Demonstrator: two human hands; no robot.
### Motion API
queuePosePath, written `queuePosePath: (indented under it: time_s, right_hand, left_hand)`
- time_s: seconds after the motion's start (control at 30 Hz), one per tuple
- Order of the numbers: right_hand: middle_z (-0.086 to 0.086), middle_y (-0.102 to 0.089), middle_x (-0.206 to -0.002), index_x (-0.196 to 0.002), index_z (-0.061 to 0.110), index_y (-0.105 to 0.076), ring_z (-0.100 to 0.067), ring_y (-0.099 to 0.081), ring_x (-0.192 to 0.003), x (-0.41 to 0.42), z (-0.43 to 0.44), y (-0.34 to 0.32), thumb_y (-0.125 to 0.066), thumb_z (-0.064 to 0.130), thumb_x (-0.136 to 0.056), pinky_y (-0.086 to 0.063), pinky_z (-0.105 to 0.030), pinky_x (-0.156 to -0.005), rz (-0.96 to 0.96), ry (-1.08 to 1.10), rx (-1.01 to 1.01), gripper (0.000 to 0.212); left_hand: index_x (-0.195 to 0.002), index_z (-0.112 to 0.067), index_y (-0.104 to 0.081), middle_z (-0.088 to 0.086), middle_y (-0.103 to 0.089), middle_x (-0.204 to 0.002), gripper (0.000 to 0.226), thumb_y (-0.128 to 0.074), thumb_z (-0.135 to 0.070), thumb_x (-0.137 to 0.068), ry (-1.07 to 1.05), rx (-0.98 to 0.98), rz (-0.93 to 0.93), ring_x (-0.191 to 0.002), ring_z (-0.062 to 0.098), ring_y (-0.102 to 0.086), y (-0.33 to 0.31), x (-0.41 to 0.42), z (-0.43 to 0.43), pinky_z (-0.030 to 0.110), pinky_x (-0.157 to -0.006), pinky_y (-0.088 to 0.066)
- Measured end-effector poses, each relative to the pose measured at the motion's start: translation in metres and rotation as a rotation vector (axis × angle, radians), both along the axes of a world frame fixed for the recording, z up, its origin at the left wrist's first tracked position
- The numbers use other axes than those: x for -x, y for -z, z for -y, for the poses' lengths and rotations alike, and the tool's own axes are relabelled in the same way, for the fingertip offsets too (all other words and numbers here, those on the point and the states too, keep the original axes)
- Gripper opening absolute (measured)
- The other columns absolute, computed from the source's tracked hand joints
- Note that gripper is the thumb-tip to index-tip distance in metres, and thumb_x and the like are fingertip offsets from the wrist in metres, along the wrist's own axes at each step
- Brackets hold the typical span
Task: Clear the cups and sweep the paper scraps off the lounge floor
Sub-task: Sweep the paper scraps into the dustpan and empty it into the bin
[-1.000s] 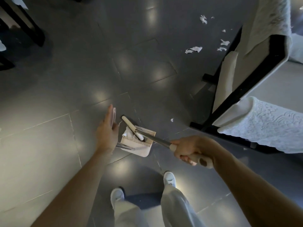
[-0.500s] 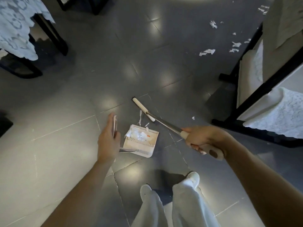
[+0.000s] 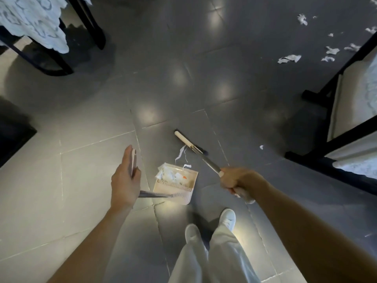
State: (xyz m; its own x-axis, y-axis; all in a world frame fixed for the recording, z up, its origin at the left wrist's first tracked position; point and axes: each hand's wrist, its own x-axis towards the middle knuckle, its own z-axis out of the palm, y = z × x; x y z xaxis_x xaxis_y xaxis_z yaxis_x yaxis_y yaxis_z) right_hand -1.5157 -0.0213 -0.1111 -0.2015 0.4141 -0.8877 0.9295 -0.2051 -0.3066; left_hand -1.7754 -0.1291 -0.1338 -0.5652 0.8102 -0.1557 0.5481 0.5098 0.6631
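Grey tile floor (image 3: 81,180), black-framed chair (image 3: 346,111) at R. The dustpan (image 3: 194,180) sits on the floor ahead of the feet w/ scraps inside. The broom (image 3: 206,162) has its head down just beyond it. R hand (image 3: 236,178): fingers curled tight round broom handle. L hand (image 3: 124,180): fingers hold dustpan's handle. Loose paper scraps (image 3: 289,58) lie far R near chair; one strip (image 3: 180,153) lies btwn broom & pan.

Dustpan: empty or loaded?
Loaded: white paper scraps lie piled inside the dustpan.
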Motion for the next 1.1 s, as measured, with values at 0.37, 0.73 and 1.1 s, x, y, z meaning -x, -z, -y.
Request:
queuePosePath:
  time_s: [0.37,0.73,1.1]
  right_hand:
    - [-0.009,-0.062,-0.074,-0.124,0.025,-0.054,-0.009,-0.052,-0.043,-0.040,0.003,-0.052,-0.064,0.003,-0.084,-0.045,-0.017,-0.043,-0.015,0.283,0.163,0.047]
    - [0.000,-0.055,-0.039,-0.093,0.015,-0.057,-0.007,-0.046,-0.029,-0.133,-0.022,-0.056,-0.059,0.010,-0.090,-0.039,-0.015,-0.037,-0.052,0.689,0.041,0.006]
    - [-0.009,-0.059,-0.065,-0.120,0.007,-0.052,-0.015,-0.051,-0.047,-0.242,-0.059,-0.032,-0.050,0.004,-0.091,-0.041,-0.024,-0.044,0.098,0.680,-0.186,0.029]
  left_hand:
    - [-0.150,-0.034,-0.021,0.007,-0.050,-0.140,0.063,-0.051,-0.014,-0.098,0.172,-0.020,-0.043,-0.119,0.034,-0.054,0.008,0.001,-0.063,0.031,-0.085,-0.048]
    - [-0.149,-0.030,-0.028,-0.003,-0.048,-0.143,0.066,-0.050,-0.001,-0.094,0.421,-0.168,-0.047,-0.127,0.017,-0.045,-0.011,-0.073,-0.140,0.012,-0.090,-0.029]
    - [-0.148,-0.030,-0.032,0.006,-0.059,-0.132,0.065,-0.052,-0.003,-0.092,0.677,-0.199,-0.016,-0.105,0.033,-0.062,0.003,-0.205,-0.231,0.030,-0.083,-0.046]
